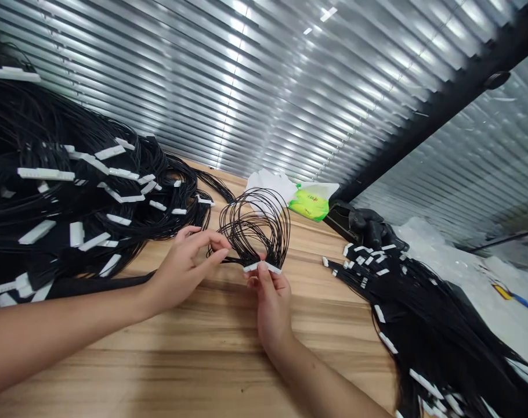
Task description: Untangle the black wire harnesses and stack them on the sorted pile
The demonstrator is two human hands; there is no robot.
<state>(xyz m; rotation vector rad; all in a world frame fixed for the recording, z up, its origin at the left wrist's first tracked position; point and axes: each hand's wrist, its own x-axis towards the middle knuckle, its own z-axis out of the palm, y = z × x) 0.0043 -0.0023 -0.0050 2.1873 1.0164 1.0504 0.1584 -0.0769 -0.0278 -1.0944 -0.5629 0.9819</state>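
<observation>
My right hand (272, 302) pinches the white connectors (257, 267) of a wire harness between thumb and fingers, above the wooden table. Its thin black wires (285, 226) rise in a wide loop beyond the connectors. Just left of that loop is my left hand (192, 261), its thumb and index finger a little apart and no firm grip visible. The fingertips are close to the wires at the loop's left side; whether they touch is unclear.
A large heap of black wire harnesses (85, 209) with white connectors covers the left side. Another bundle of harnesses (433, 313) lies at right. At the back are a green tissue pack (310, 203), white paper (268, 184) and a corrugated metal wall (229, 87). Clear plastic (425, 235) lies at right.
</observation>
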